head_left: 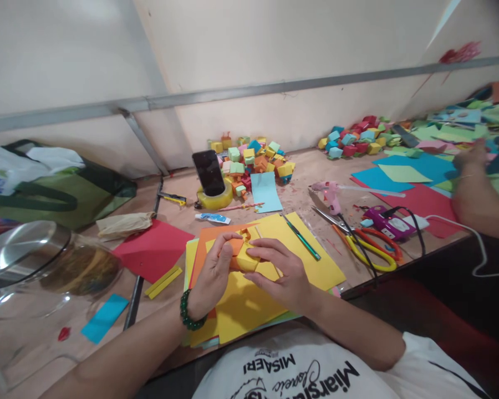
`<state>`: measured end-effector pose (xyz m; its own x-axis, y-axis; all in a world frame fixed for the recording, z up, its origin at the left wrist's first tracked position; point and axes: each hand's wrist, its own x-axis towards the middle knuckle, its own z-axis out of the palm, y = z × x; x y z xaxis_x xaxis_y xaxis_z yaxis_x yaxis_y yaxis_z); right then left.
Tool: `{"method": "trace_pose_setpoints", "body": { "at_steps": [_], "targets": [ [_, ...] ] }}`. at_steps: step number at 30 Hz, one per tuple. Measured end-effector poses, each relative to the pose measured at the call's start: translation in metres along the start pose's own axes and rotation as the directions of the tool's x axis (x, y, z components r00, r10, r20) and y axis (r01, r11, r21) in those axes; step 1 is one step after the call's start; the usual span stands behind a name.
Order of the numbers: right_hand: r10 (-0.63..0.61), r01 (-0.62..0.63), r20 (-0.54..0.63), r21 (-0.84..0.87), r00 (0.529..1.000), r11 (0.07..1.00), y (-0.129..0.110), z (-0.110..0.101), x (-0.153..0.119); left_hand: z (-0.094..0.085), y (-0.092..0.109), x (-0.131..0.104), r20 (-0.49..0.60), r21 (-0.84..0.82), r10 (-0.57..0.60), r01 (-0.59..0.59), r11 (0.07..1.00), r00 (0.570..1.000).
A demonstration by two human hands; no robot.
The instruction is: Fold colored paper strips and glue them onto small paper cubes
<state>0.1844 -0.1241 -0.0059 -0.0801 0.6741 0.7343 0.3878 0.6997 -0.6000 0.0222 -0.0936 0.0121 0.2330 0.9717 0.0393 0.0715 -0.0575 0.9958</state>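
My left hand (213,271), with a green bead bracelet (187,310) at the wrist, is closed on a small folded paper box (247,260) in yellow and orange. My right hand (285,271) grips the box from the other side, its fingers bent over the yellow face. A curled orange paper strip (245,235) sticks up at the top of the box. Beneath both hands lies a stack of yellow paper sheets (316,260), with orange sheets showing at its left. A green pen-like tool (301,237) rests on the stack, right of my hands.
Several paper boxes (237,169) are heaped behind a phone (208,173) on a tape roll (218,197). To the right lie scissors (363,249), a pink glue gun (331,197) and a purple device (385,223). A glass jar (83,266) stands left. Another person's hand (472,158) reaches in at right.
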Motion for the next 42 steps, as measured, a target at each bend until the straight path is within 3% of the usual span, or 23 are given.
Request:
{"method": "trace_pose_setpoints", "body": {
  "at_steps": [10, 28, 38, 42],
  "targets": [
    [0.048, -0.048, -0.001, 0.043, 0.999, 0.998, 0.002, 0.0, 0.001, 0.004, 0.008, -0.001, 0.105, -0.181, -0.072, 0.09, 0.979, 0.992],
    [0.056, -0.052, -0.041, 0.09, 0.998, 0.995, 0.007, 0.004, 0.0, 0.003, 0.008, -0.002, 0.115, -0.103, -0.06, 0.072, 0.992, 0.992],
    [0.055, -0.057, 0.14, 0.007, 0.989, 0.998, 0.01, 0.0, -0.001, 0.002, 0.014, -0.002, 0.145, 0.025, -0.128, 0.126, 0.992, 0.981],
    [0.068, -0.066, 0.195, -0.014, 0.979, 0.998, 0.012, 0.002, -0.003, 0.004, 0.013, 0.0, 0.144, -0.008, -0.133, 0.136, 0.991, 0.981]
  ]
}}
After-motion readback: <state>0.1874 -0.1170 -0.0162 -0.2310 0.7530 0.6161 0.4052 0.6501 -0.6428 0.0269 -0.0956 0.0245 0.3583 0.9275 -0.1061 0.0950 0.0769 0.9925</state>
